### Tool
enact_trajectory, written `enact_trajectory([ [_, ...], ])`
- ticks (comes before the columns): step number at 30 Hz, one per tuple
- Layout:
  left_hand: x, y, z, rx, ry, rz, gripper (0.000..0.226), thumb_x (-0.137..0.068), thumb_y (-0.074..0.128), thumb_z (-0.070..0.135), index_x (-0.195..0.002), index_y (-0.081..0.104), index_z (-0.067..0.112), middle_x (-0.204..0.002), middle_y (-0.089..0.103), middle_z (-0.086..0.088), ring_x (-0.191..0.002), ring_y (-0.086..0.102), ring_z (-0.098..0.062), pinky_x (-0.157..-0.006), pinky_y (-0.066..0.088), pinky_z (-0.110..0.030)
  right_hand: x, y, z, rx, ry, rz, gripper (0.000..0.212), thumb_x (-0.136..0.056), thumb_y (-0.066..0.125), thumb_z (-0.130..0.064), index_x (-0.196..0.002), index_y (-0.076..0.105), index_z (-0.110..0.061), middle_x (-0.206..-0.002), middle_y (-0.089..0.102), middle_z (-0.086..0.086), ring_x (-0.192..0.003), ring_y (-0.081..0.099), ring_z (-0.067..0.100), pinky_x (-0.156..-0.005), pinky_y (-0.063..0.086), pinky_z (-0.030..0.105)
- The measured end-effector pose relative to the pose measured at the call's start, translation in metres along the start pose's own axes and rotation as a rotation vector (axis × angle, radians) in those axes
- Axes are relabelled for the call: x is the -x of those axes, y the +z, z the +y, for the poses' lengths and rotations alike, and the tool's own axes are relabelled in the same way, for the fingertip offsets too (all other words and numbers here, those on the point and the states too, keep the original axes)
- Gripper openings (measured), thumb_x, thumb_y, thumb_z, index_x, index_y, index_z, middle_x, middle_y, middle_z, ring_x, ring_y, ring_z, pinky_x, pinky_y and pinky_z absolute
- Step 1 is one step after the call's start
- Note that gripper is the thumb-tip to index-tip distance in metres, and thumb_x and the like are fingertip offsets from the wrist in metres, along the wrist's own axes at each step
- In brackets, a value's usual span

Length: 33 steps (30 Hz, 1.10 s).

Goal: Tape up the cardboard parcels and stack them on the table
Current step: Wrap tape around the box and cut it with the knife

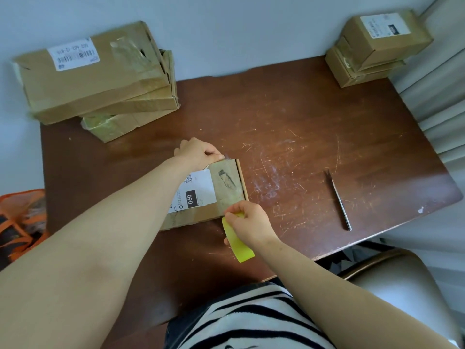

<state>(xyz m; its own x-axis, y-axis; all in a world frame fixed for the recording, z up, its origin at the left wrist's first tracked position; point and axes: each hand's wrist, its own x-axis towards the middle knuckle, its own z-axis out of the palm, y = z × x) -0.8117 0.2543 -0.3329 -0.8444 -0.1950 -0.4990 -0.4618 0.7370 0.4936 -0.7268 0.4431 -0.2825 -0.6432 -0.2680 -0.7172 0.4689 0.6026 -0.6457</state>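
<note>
A flat cardboard parcel point(221, 187) with a white label marked 060 lies on the brown table point(314, 122) in front of me. My left hand point(198, 152) pinches the parcel's far edge, where a strip of clear tape seems to run. At the parcel's near right corner my right hand point(249, 224) grips a yellow tape roll point(237, 241). Part of the parcel is hidden under my left forearm.
Three larger parcels point(95, 71) are stacked at the back left. A stack of smaller parcels point(375, 46) stands at the back right corner. A thin metal blade or pen point(339, 200) lies on the right. An orange bag point(22, 217) is left of the table, a chair point(402, 285) right.
</note>
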Motion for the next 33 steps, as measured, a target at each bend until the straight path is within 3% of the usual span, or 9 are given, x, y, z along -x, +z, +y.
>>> enact_trajectory([
  [5, 0.006, 0.008, 0.006, 0.019, -0.062, 0.222, 0.047, -0.087, 0.064, 0.024, -0.132, 0.050, 0.028, -0.121, 0.052, -0.007, -0.114, 0.047, -0.028, -0.094, 0.040, -0.038, -0.001, 0.000, 0.000, -0.042, 0.017, -0.018, 0.012, -0.095, 0.050, -0.018, -0.087, 0.056, -0.024, -0.088, 0.059, -0.001, -0.050, 0.067, 0.017, -0.057, 0.059, 0.032],
  [8, 0.025, 0.019, 0.011, 0.020, 0.153, 0.470, 0.026, -0.095, 0.055, 0.029, -0.115, 0.065, 0.015, -0.098, 0.063, -0.007, -0.092, 0.057, -0.028, -0.077, 0.046, -0.039, -0.002, -0.002, 0.000, -0.055, 0.021, -0.030, 0.013, -0.095, 0.050, -0.018, -0.086, 0.055, -0.025, -0.088, 0.059, 0.000, -0.050, 0.067, 0.017, -0.055, 0.058, 0.031],
  [15, 0.036, 0.044, 0.009, -0.215, 0.304, 0.407, 0.043, -0.101, 0.041, 0.033, -0.089, 0.066, 0.000, -0.079, 0.061, -0.015, -0.077, 0.058, -0.035, -0.065, 0.037, -0.039, -0.007, -0.001, 0.002, -0.083, 0.023, -0.037, 0.015, -0.094, 0.049, -0.017, -0.083, 0.054, -0.026, -0.082, 0.062, 0.001, -0.048, 0.067, 0.017, -0.051, 0.055, 0.029],
  [17, 0.038, 0.045, 0.010, -0.239, 0.276, 0.339, 0.047, -0.102, 0.034, 0.038, -0.103, 0.066, 0.004, -0.095, 0.067, -0.010, -0.094, 0.061, -0.033, -0.075, 0.041, -0.037, -0.007, -0.001, 0.003, -0.089, 0.033, -0.041, 0.013, -0.093, 0.049, -0.017, -0.084, 0.053, -0.025, -0.082, 0.062, 0.001, -0.049, 0.067, 0.018, -0.050, 0.055, 0.029],
  [18, 0.039, 0.049, 0.010, -0.291, 0.260, 0.296, 0.053, -0.102, 0.028, 0.043, -0.125, 0.058, 0.006, -0.122, 0.062, -0.008, -0.116, 0.055, -0.031, -0.093, 0.040, -0.036, -0.007, -0.001, 0.003, -0.098, 0.038, -0.042, 0.013, -0.092, 0.048, -0.016, -0.085, 0.051, -0.026, -0.083, 0.061, 0.002, -0.049, 0.067, 0.019, -0.051, 0.055, 0.030],
  [20, 0.045, 0.059, 0.009, -0.427, 0.288, 0.288, 0.065, -0.099, 0.015, 0.049, -0.151, 0.019, 0.010, -0.157, 0.019, -0.005, -0.146, 0.016, -0.023, -0.119, 0.007, -0.036, -0.010, -0.003, 0.003, -0.122, 0.046, -0.039, 0.017, -0.089, 0.049, -0.013, -0.087, 0.045, -0.029, -0.087, 0.058, 0.003, -0.049, 0.067, 0.022, -0.051, 0.055, 0.032],
  [24, 0.053, 0.063, 0.011, -0.509, 0.290, 0.275, 0.069, -0.096, 0.004, 0.053, -0.151, -0.003, 0.013, -0.159, -0.008, -0.005, -0.147, -0.007, -0.020, -0.115, -0.015, -0.036, -0.010, -0.004, 0.005, -0.121, 0.054, -0.032, 0.024, -0.087, 0.051, -0.011, -0.086, 0.036, -0.030, -0.091, 0.053, 0.004, -0.047, 0.066, 0.023, -0.049, 0.055, 0.031],
  [28, 0.063, 0.071, 0.014, -0.565, 0.430, 0.255, 0.071, -0.092, -0.003, 0.052, -0.150, 0.003, 0.012, -0.158, 0.000, -0.006, -0.147, 0.004, -0.022, -0.118, -0.003, -0.037, -0.012, -0.006, 0.007, -0.133, 0.044, -0.022, 0.025, -0.089, 0.056, -0.016, -0.085, 0.035, -0.030, -0.091, 0.052, 0.001, -0.051, 0.067, 0.027, -0.058, 0.059, 0.038],
  [33, 0.069, 0.071, 0.016, -0.585, 0.315, 0.236, 0.082, -0.088, -0.002, 0.058, -0.152, 0.008, 0.007, -0.159, 0.009, -0.013, -0.146, 0.009, -0.026, -0.119, 0.002, -0.039, -0.009, -0.007, 0.009, -0.123, 0.021, -0.029, 0.020, -0.088, 0.056, -0.017, -0.095, 0.038, -0.024, -0.092, 0.050, -0.001, -0.051, 0.066, 0.028, -0.061, 0.060, 0.041],
])
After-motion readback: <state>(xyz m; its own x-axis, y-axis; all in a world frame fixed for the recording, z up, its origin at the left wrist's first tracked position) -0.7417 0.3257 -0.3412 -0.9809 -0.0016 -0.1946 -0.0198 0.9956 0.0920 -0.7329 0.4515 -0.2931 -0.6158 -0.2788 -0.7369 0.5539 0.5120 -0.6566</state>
